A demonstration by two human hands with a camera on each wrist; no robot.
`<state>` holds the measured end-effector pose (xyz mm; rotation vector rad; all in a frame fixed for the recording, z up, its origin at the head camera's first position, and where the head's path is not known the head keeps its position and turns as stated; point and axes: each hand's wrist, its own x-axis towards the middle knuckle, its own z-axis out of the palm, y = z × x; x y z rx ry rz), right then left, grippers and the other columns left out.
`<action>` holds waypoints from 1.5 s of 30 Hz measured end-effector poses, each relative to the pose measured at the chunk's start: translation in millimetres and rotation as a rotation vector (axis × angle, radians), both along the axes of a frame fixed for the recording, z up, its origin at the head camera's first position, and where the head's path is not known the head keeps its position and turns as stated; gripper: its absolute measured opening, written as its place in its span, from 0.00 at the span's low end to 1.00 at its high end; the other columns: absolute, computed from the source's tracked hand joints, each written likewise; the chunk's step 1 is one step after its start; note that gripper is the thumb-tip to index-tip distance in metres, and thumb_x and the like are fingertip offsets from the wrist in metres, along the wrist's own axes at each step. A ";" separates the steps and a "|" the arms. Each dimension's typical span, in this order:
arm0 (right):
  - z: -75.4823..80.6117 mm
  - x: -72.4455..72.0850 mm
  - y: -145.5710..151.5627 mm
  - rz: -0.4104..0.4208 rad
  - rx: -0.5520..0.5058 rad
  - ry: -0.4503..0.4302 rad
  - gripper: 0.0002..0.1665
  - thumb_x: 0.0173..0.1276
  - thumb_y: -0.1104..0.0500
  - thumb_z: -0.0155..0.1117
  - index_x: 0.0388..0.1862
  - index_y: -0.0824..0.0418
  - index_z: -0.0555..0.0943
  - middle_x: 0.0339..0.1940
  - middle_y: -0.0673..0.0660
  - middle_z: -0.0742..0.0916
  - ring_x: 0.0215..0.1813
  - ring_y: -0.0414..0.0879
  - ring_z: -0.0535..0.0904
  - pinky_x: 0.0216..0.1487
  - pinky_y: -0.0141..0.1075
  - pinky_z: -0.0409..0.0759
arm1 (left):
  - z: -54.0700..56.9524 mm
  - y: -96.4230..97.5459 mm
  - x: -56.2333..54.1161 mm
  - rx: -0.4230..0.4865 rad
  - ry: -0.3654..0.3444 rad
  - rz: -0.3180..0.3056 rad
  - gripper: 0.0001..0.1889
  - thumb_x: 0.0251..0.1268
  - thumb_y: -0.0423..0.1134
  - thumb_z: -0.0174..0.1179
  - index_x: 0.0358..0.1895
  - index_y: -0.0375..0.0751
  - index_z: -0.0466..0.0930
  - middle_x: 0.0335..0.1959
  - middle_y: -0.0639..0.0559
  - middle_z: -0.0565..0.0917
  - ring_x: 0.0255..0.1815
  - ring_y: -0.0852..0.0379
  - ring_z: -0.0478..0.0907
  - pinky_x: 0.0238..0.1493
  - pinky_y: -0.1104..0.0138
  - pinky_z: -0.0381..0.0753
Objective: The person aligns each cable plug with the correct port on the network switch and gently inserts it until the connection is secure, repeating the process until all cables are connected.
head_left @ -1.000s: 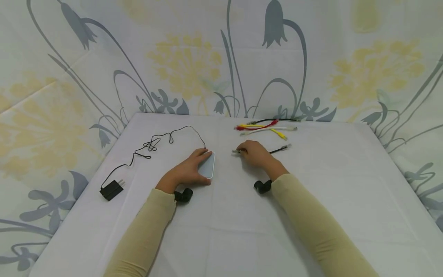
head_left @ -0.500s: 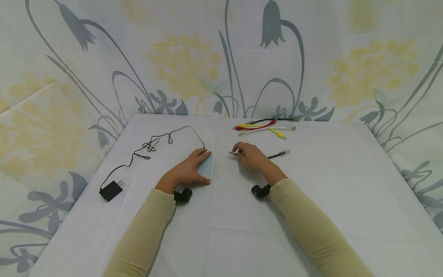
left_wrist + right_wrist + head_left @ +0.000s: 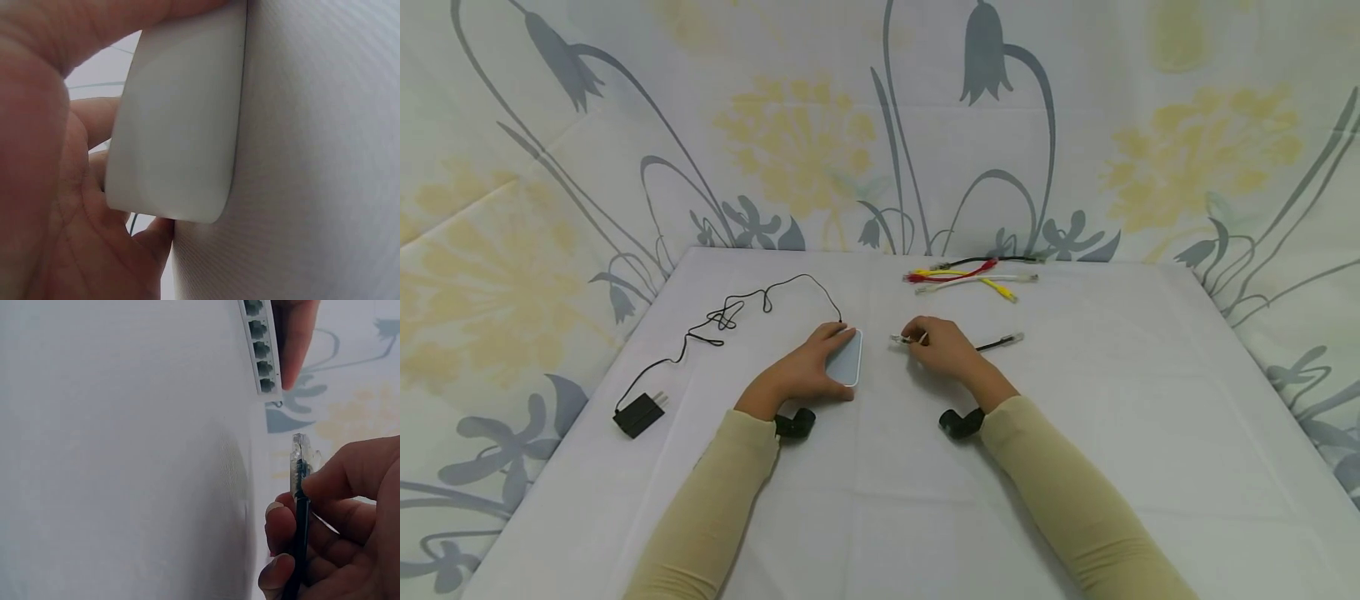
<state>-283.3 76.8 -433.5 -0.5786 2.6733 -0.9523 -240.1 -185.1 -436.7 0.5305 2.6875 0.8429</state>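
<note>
Left hand [image 3: 801, 367]: fingers [image 3: 831, 328] spread, gripping white box [image 3: 846, 362]. Right hand [image 3: 946, 346]: fingers [image 3: 279, 526] pinching black cable [image 3: 302, 531] at clear plug [image 3: 297, 456].

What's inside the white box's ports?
In the right wrist view, the ports of the white box look dark, with no plug showing; the topmost is cut off. Their depths can't be made out, and the left hand hides the box's left part.

Moved slightly with right hand [image 3: 943, 348] toward 8 o'clock in head view, brought clear plug [image 3: 297, 453] of black cable [image 3: 994, 344] nearer white box [image 3: 846, 364], swung far end [image 3: 1017, 337] toward 6 o'clock.
</note>
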 end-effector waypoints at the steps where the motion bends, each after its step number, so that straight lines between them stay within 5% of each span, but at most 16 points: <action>1: -0.2 0.5 -0.5 0.000 -0.003 0.002 0.15 0.69 0.57 0.56 0.52 0.57 0.80 0.48 0.55 0.84 0.48 0.49 0.78 0.50 0.42 0.76 | 0.2 0.0 0.1 -0.002 -0.001 0.002 0.54 0.46 0.51 0.74 0.77 0.52 0.52 0.79 0.50 0.48 0.75 0.47 0.54 0.67 0.51 0.66; 12: 1.0 10.5 -7.5 0.006 -0.039 0.015 0.16 0.69 0.58 0.56 0.54 0.58 0.81 0.48 0.55 0.84 0.44 0.47 0.78 0.43 0.37 0.76 | -0.6 -0.6 -0.7 0.010 -0.001 0.009 0.54 0.45 0.50 0.74 0.77 0.52 0.53 0.78 0.51 0.49 0.75 0.47 0.55 0.67 0.52 0.66; 30: -8.1 23.8 -9.9 0.107 -0.055 0.088 0.16 0.73 0.61 0.55 0.56 0.59 0.80 0.52 0.56 0.84 0.51 0.49 0.79 0.54 0.43 0.77 | 3.0 0.6 2.1 0.030 -0.009 -0.012 0.54 0.46 0.50 0.74 0.78 0.49 0.52 0.79 0.49 0.48 0.77 0.47 0.51 0.69 0.52 0.63; 45: -7.5 29.3 -15.4 0.205 -0.055 0.153 0.13 0.71 0.61 0.57 0.51 0.59 0.83 0.42 0.53 0.84 0.43 0.43 0.78 0.49 0.38 0.75 | 2.6 0.8 1.9 0.031 -0.005 0.000 0.54 0.46 0.50 0.74 0.77 0.49 0.52 0.78 0.49 0.49 0.75 0.46 0.54 0.68 0.51 0.64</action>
